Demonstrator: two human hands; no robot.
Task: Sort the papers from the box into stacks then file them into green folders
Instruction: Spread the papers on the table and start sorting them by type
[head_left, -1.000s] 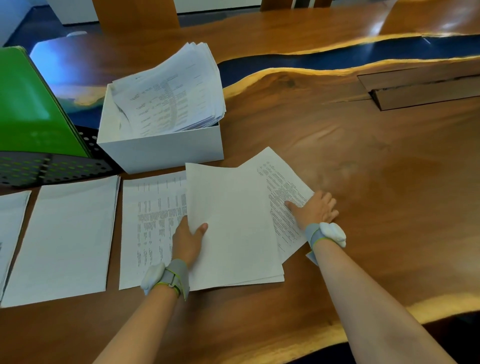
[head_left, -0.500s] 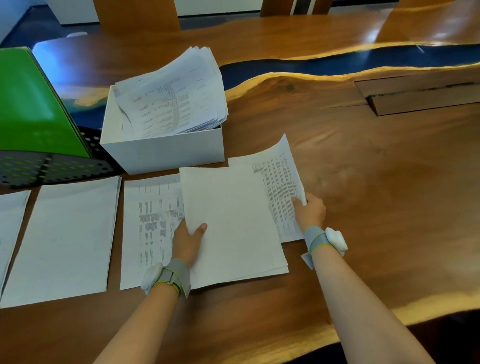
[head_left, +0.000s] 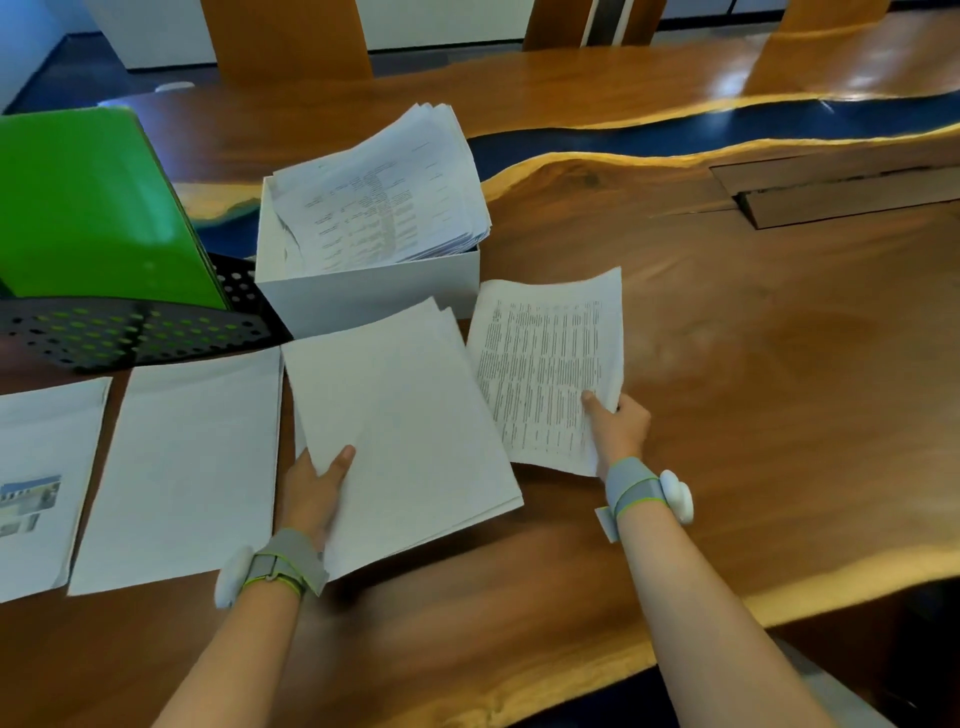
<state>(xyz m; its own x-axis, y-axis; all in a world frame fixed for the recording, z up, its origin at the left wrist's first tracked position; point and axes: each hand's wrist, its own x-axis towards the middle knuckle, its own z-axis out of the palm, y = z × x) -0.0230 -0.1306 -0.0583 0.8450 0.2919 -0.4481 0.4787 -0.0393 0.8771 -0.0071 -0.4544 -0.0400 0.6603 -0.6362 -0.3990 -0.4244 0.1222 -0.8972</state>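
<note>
Moved: the right hand (head_left: 621, 426) has drawn the white printed sheet (head_left: 545, 374) rightward, clear of the sheaf it overlapped a second ago.
Right fingers: curled behind the sheet's lower right edge, thumb on its face.
Left hand (head_left: 311, 491): fingers under the blank-faced white paper sheaf (head_left: 400, 415), thumb on top.
Box: the white cardboard box (head_left: 363, 299), heaped with loose printed papers (head_left: 379, 202), sits behind the sheaf on the brown wooden desk (head_left: 769, 395).
Far left: green folders (head_left: 88, 208) stand in a black perforated rack (head_left: 130, 332).
</note>
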